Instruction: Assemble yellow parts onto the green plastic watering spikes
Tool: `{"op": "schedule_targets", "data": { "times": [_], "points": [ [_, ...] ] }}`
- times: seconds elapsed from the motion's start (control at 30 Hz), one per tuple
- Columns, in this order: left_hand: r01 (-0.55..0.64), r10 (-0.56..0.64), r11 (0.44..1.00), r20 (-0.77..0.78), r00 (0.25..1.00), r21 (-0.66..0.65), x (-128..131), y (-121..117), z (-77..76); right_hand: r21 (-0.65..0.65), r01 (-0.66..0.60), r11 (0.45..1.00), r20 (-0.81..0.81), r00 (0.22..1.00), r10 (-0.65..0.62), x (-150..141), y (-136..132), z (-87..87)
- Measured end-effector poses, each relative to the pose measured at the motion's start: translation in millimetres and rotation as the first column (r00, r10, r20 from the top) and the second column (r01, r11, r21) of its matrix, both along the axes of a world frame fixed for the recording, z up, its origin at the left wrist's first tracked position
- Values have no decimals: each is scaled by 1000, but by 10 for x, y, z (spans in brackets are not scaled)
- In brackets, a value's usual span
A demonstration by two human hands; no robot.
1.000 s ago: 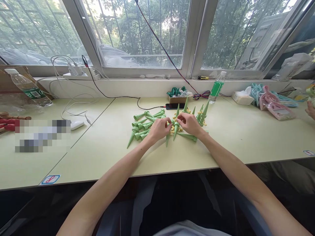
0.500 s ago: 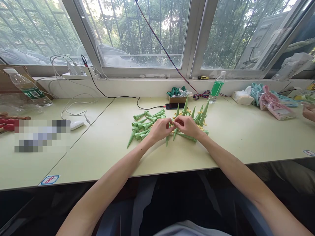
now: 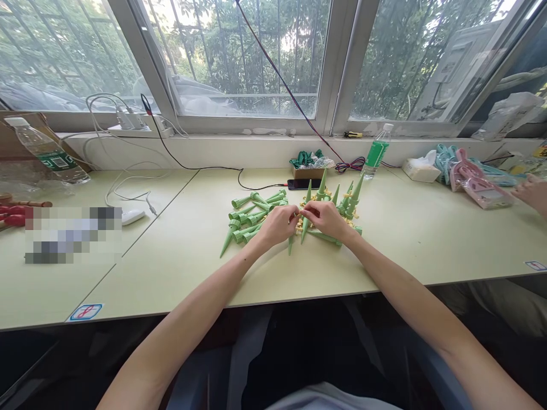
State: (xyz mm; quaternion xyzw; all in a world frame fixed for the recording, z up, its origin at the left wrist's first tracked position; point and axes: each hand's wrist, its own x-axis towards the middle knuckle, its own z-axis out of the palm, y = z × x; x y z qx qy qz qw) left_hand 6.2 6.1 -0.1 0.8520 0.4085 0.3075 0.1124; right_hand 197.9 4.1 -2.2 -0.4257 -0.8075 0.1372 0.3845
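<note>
My left hand [image 3: 278,224] and my right hand [image 3: 328,221] meet fingertip to fingertip above the table, both closed in a pinch. Whatever lies between the fingers is too small and covered to make out. To the left lies a pile of green plastic cone spikes [image 3: 253,218] with ribbed caps, mostly on their sides. Behind and right of my right hand, more green spikes [image 3: 355,193] stand point up among small yellow plastic pieces [image 3: 356,215]. Below my fingers, one green spike [image 3: 305,231] points downward. My hands partly hide the yellow pieces.
Behind the spikes are a phone [image 3: 298,184] on a cable and a small box [image 3: 314,172] of foil-like scraps. A water bottle [image 3: 378,151], tissue pack [image 3: 422,169] and pink dustpans [image 3: 485,188] stand right. Another person's hand [image 3: 533,193] reaches in at far right.
My fingertips have shifted slightly, still pinched close together. The other person's hand at far right has come further into view. The spikes look unmoved.
</note>
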Motion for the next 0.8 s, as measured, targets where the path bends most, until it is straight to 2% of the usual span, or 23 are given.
{"op": "schedule_targets", "data": {
  "times": [0.27,0.63,0.8],
  "points": [
    [-18,19,1000,-12,1000,13,-3,-2,16,-25,-36,999,-5,999,36,-14,-19,19],
    [-114,111,993,-73,991,-41,-5,-9,23,6,77,997,-40,996,-76,-24,-39,39],
    [-92,84,993,-111,990,-72,-6,-7,13,2,86,996,-42,995,-85,-20,-36,33]
  ]
}}
